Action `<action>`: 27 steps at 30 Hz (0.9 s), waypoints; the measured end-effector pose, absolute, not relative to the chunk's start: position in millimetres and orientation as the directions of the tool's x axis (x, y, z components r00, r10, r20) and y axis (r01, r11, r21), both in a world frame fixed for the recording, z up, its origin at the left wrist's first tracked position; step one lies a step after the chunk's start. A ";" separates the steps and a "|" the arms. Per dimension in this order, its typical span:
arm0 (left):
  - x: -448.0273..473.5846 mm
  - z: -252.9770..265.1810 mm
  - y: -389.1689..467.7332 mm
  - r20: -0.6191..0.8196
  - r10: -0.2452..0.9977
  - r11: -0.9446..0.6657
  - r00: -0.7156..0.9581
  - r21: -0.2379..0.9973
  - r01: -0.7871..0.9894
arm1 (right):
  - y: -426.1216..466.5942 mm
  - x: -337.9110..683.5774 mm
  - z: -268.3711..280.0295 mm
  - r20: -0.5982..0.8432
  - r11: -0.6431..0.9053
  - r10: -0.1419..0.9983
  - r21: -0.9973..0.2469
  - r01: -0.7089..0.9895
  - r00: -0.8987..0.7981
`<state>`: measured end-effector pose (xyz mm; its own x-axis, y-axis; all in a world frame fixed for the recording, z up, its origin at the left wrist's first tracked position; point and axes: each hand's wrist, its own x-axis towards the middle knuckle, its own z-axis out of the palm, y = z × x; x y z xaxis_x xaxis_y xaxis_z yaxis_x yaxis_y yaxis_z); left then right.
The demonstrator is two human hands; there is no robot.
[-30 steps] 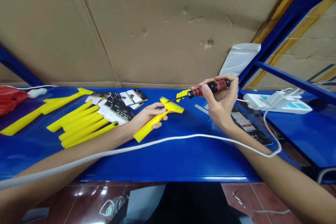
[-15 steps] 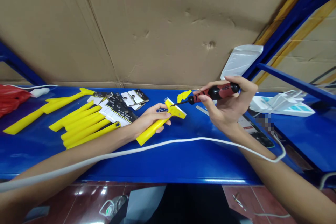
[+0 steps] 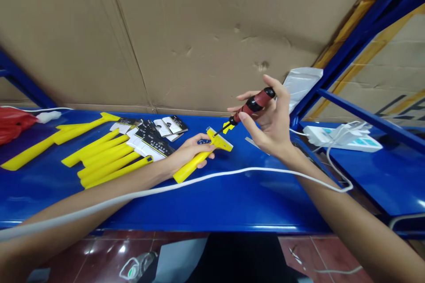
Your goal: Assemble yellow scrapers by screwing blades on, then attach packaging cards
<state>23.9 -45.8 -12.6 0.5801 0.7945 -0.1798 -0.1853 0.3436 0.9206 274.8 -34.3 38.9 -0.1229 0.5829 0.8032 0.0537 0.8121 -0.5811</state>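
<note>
My left hand (image 3: 187, 151) grips the handle of a yellow plastic scraper (image 3: 202, 154) lying on the blue shelf (image 3: 232, 199). My right hand (image 3: 268, 119) holds a red-and-black screwdriver (image 3: 249, 107) tilted down to the left, its tip touching the scraper's head. A small yellow plastic piece (image 3: 228, 126) lies just behind the tip.
Several yellow scraper handles (image 3: 102, 159) and black-and-white label cards (image 3: 149, 139) lie at the left. A white cable (image 3: 232, 174) crosses the shelf over my arms. A white power strip (image 3: 341, 141) sits at the right, a red bag (image 3: 13, 121) far left, cardboard behind.
My right hand has tipped the screwdriver handle upward, so it now stands steeper, and has shifted a little left. The left hand keeps the scraper in place.
</note>
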 end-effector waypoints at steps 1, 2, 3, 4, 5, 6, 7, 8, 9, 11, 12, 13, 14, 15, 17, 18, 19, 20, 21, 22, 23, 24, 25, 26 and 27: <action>24.5 -11.7 -46.7 -0.182 0.796 0.343 0.578 0.921 -0.182 | -34.9 273.6 40.2 0.792 0.797 0.604 -0.601 0.056 -0.095; 25.1 -11.2 -47.4 -0.185 0.797 0.343 0.575 0.922 -0.179 | -36.0 272.0 41.1 0.787 0.790 0.612 -0.609 0.062 -0.074; 25.6 -11.1 -47.7 -0.186 0.799 0.341 0.572 0.923 -0.177 | -37.5 270.3 41.4 0.795 0.797 0.603 -0.599 0.071 -0.065; 26.1 -11.4 -47.8 -0.186 0.801 0.340 0.569 0.924 -0.176 | -39.3 268.6 41.0 0.815 0.818 0.575 -0.570 0.082 -0.068; 26.5 -12.2 -47.6 -0.185 0.801 0.338 0.569 0.924 -0.176 | -41.0 267.0 39.8 0.844 0.846 0.531 -0.524 0.097 -0.074; 26.8 -13.4 -47.2 -0.182 0.800 0.337 0.572 0.925 -0.177 | -42.4 265.8 37.9 0.874 0.875 0.480 -0.470 0.113 -0.078; 27.0 -14.8 -46.5 -0.175 0.799 0.335 0.575 0.924 -0.184 | -43.5 264.9 35.4 0.900 0.899 0.429 -0.418 0.130 -0.074; 27.2 -16.1 -45.9 -0.166 0.800 0.332 0.577 0.923 -0.194 | -44.1 264.5 32.4 0.920 0.915 0.388 -0.376 0.146 -0.061; 27.2 -17.2 -45.4 -0.159 0.799 0.330 0.580 0.922 -0.201 | -44.3 264.5 29.1 0.931 0.921 0.363 -0.353 0.163 -0.041; 27.0 -17.9 -45.0 -0.149 0.799 0.322 0.582 0.924 -0.206 | -43.8 265.8 22.5 0.937 0.919 0.351 -0.344 0.192 -0.002; 26.7 -17.5 -45.1 -0.151 0.798 0.321 0.584 0.926 -0.200 | -43.6 266.8 19.8 0.936 0.917 0.352 -0.347 0.200 0.008; 26.3 -16.8 -45.4 -0.156 0.794 0.323 0.587 0.927 -0.189 | -43.7 267.8 17.8 0.934 0.914 0.358 -0.352 0.203 0.009; 25.9 -15.9 -45.7 -0.162 0.790 0.325 0.591 0.929 -0.179 | -44.4 268.7 16.7 0.929 0.909 0.371 -0.364 0.204 0.005; 25.5 -15.2 -46.0 -0.166 0.788 0.327 0.593 0.929 -0.174 | -45.8 269.4 16.6 0.924 0.906 0.382 -0.374 0.201 -0.002; 24.8 -14.7 -45.9 -0.174 0.784 0.337 0.596 0.925 -0.174 | -50.1 269.6 18.8 0.915 0.902 0.402 -0.390 0.184 -0.037; 24.4 -15.2 -45.6 -0.175 0.785 0.341 0.595 0.923 -0.178 | -52.6 269.2 20.7 0.911 0.903 0.409 -0.394 0.173 -0.060; 24.1 -16.1 -45.2 -0.175 0.787 0.343 0.592 0.921 -0.185 | -54.9 268.5 22.6 0.907 0.904 0.413 -0.397 0.160 -0.082; 23.9 -17.2 -44.8 -0.172 0.789 0.344 0.590 0.919 -0.192 | -56.6 267.7 24.0 0.904 0.904 0.417 -0.401 0.150 -0.093; 23.6 -18.3 -44.4 -0.167 0.791 0.342 0.589 0.918 -0.199 | -57.5 267.0 24.7 0.899 0.898 0.429 -0.415 0.145 -0.087; 23.4 -19.3 -44.2 -0.160 0.792 0.338 0.589 0.918 -0.205 | -57.2 266.6 24.3 0.893 0.889 0.446 -0.433 0.148 -0.063; 23.2 -20.0 -44.1 -0.153 0.792 0.334 0.591 0.919 -0.210 | -55.8 266.6 22.9 0.890 0.881 0.456 -0.447 0.156 -0.025; 23.1 -20.3 -44.1 -0.149 0.791 0.333 0.593 0.919 -0.213 | -53.4 267.1 20.6 0.890 0.876 0.456 -0.452 0.168 0.017; 23.0 -20.2 -44.2 -0.150 0.790 0.334 0.595 0.918 -0.212 | -50.3 268.0 17.7 0.894 0.876 0.444 -0.446 0.182 0.057; 23.1 -19.8 -44.3 -0.154 0.788 0.338 0.596 0.917 -0.210 | -47.0 269.1 14.7 0.903 0.881 0.420 -0.429 0.199 0.088; 23.1 -19.1 -44.5 -0.161 0.787 0.343 0.596 0.916 -0.206 | -44.0 270.3 12.0 0.914 0.888 0.392 -0.406 0.216 0.108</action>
<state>23.1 -44.5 -19.1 0.5958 0.7869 -0.1607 -0.2060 0.3432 0.9164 270.3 -44.0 12.0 0.1083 0.3916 0.9137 0.2163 0.8878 -0.4061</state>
